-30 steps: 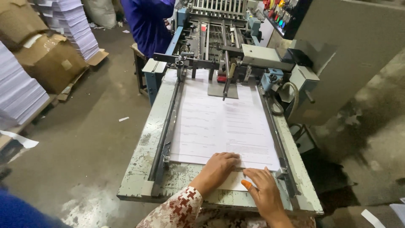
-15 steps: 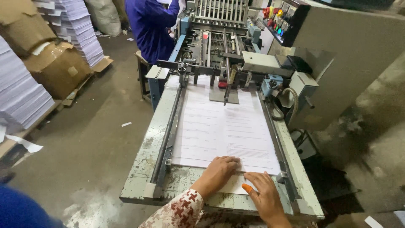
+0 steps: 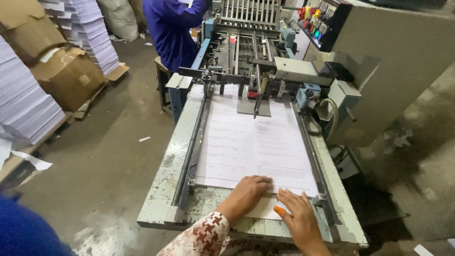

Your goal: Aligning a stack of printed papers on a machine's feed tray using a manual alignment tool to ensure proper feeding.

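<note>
A stack of large white printed sheets (image 3: 251, 147) lies flat on the worn feed table (image 3: 163, 199) of a paper-folding machine (image 3: 246, 42). My left hand (image 3: 246, 192), in a red-and-white patterned sleeve, presses palm-down on the near edge of the stack. Beside it, my right hand (image 3: 298, 220) rests flat on the near right corner of the sheets, with an orange cap on its thumb. Neither hand grips anything. Metal side rails (image 3: 192, 151) run along both long edges of the paper.
A person in blue clothes (image 3: 173, 31) stands at the far left of the machine. Tall stacks of white paper (image 3: 26, 104) and cardboard boxes (image 3: 66, 76) line the left. A control panel with coloured buttons (image 3: 315, 21) sits at the right, on a grey cabinet (image 3: 393, 61).
The view has shifted slightly; my hands stay pressed on the near edge of the sheets.
</note>
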